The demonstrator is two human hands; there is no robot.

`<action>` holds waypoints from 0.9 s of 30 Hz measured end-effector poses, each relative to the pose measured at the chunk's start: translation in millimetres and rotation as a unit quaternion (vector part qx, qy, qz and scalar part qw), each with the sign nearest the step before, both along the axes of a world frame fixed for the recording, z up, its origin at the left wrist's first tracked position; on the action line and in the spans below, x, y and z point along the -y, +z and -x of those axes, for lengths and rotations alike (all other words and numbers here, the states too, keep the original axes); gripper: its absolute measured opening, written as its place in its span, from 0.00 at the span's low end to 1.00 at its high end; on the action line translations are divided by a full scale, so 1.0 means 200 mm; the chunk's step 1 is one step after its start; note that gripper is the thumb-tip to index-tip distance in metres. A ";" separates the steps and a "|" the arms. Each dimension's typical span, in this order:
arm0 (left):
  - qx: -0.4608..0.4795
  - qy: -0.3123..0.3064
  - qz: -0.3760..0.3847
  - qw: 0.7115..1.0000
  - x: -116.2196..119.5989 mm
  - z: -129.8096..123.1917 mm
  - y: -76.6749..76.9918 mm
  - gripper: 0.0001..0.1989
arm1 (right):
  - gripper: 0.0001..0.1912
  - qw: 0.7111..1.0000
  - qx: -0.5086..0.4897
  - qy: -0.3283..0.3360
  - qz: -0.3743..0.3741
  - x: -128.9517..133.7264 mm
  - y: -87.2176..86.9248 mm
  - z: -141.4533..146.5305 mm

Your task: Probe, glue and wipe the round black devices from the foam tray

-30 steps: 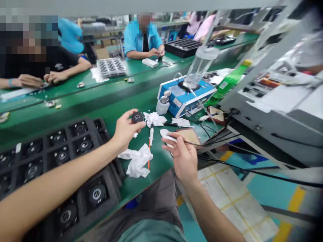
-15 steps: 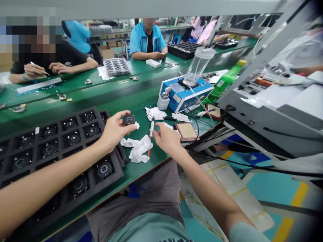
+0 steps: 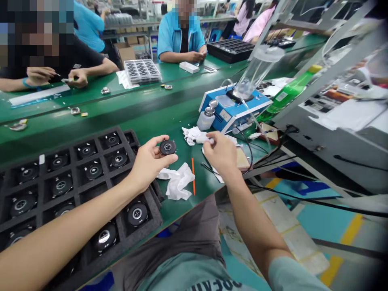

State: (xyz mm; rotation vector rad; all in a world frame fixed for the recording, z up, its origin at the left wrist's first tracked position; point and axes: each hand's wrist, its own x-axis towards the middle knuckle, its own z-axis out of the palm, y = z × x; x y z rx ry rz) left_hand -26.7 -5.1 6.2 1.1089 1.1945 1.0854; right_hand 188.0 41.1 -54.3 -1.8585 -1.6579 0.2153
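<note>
Between thumb and fingers, my left hand (image 3: pixel 150 161) holds a round black part (image 3: pixel 167 147) over the green table, its face with small metal dots turned up. My right hand (image 3: pixel 220 153) is closed around a slim white syringe-like tool (image 3: pixel 209 140), whose tip points left over crumpled white paper (image 3: pixel 191 135). Below my left hand lies a crumpled white cloth (image 3: pixel 178 182), with an orange stick (image 3: pixel 193 176) beside it. At the left, a dark foam tray (image 3: pixel 156 216) holds several similar round parts in its compartments, partly covered by my left forearm.
A blue device (image 3: pixel 233 109) bears a clear cylinder, with a small dispenser bottle (image 3: pixel 207 116) beside it and a green bottle (image 3: pixel 287 95) to its right. Cables cross the right table edge. People sit across the table near a clear tray (image 3: pixel 142 72).
My right hand has moved up and right and closed on the white tool, lifting it off the orange stick. The view has shifted; my left hand still holds the round part.
</note>
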 end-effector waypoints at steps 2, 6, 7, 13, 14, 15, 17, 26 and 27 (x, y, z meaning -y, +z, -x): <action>0.004 -0.001 0.002 1.000 0.00 0.00 0.00 0.36 | 0.12 0.994 -0.075 0.036 -0.074 -0.12 0.00 -0.01; 0.001 0.001 0.010 1.000 0.00 0.00 0.00 0.35 | 0.10 0.970 -0.157 0.087 -0.164 -0.30 0.00 0.00; -0.001 0.000 0.011 1.000 0.00 0.00 0.00 0.35 | 0.11 0.963 -0.167 0.097 -0.187 -0.32 0.00 0.00; -0.016 -0.009 0.024 1.000 0.00 0.00 -0.01 0.35 | 0.19 0.951 -0.223 0.124 -0.175 -0.37 -0.06 -0.01; -0.017 -0.008 0.026 1.000 0.00 0.01 -0.01 0.35 | 0.19 0.950 -0.238 0.121 -0.161 -0.37 -0.06 0.00; -0.017 -0.007 0.026 1.000 0.01 0.01 -0.01 0.35 | 0.20 0.947 -0.253 0.118 -0.160 -0.37 -0.04 0.01; -0.021 -0.007 0.022 1.000 0.01 0.01 -0.02 0.34 | 0.19 0.926 -0.298 0.126 -0.195 -0.35 0.03 0.06; -0.036 -0.014 0.032 0.999 0.01 -0.01 -0.02 0.31 | 0.19 0.669 -0.649 0.326 -0.158 -0.07 0.46 0.22; -0.037 -0.019 0.036 0.998 0.01 -0.01 -0.02 0.31 | 0.23 0.657 -0.654 0.353 -0.127 -0.06 0.46 0.22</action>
